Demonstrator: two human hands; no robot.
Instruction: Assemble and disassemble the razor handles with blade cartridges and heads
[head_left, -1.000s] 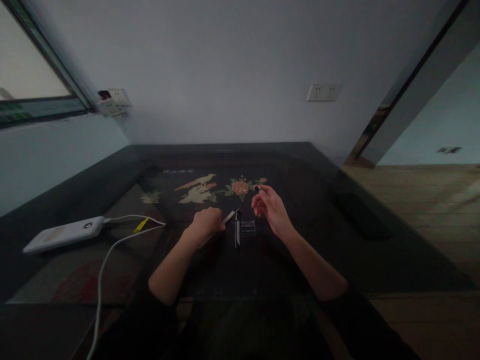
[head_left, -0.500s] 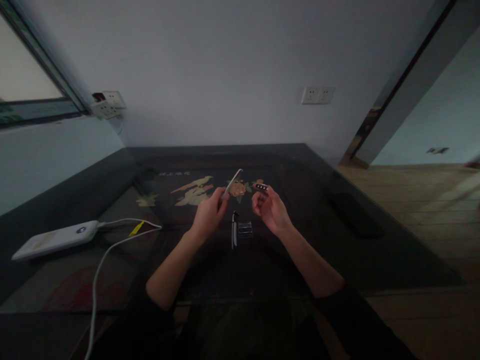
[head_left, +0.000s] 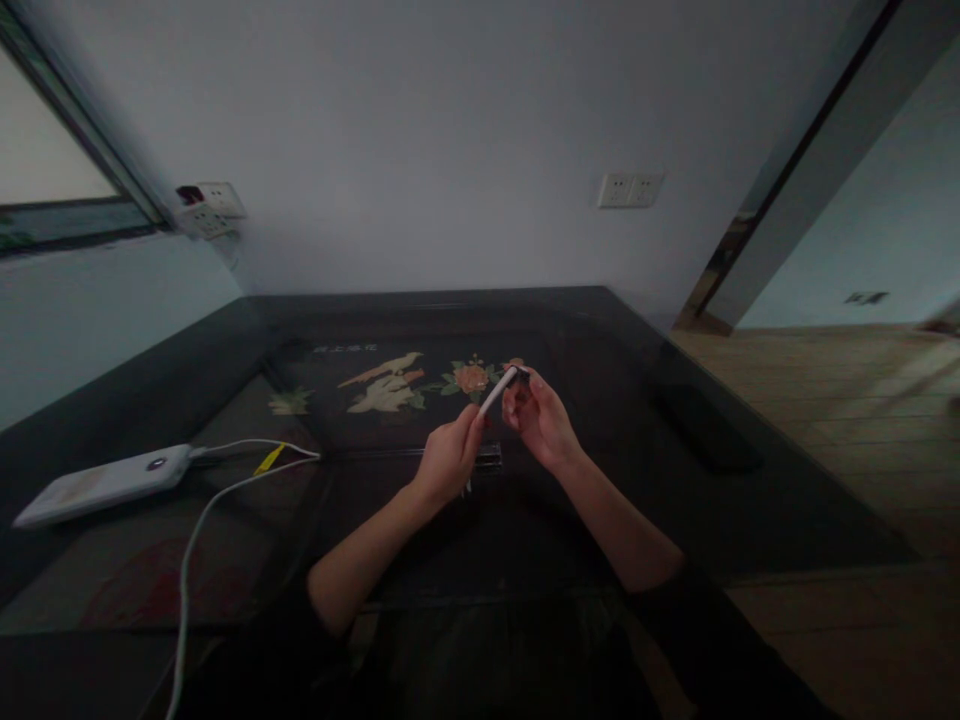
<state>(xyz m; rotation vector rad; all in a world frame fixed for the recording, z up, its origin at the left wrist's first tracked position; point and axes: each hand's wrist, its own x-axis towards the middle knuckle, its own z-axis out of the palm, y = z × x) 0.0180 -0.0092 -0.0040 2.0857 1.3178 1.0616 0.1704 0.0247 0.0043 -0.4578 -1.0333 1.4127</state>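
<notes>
My left hand (head_left: 448,456) is closed round a slim pale razor handle (head_left: 496,392), which points up and to the right. Its far end meets a small dark razor cartridge (head_left: 521,377) pinched in the fingertips of my right hand (head_left: 550,422); whether the two are joined I cannot tell. Below my hands a small clear plastic case (head_left: 490,456) lies on the dark table. Just left of it, mostly hidden by my left hand, is a slim black-and-white piece (head_left: 467,489).
On the left of the table (head_left: 585,540) lies a white power bank (head_left: 105,485) with a white cable (head_left: 185,580) bearing a yellow tag (head_left: 270,458). A dark flat object (head_left: 705,428) lies at the right. The wall (head_left: 420,150) with sockets (head_left: 630,190) rises behind.
My left hand has lifted the razor handle off the table area and moved it up and right to the cartridge. My right hand has stayed nearly in place, holding the cartridge.
</notes>
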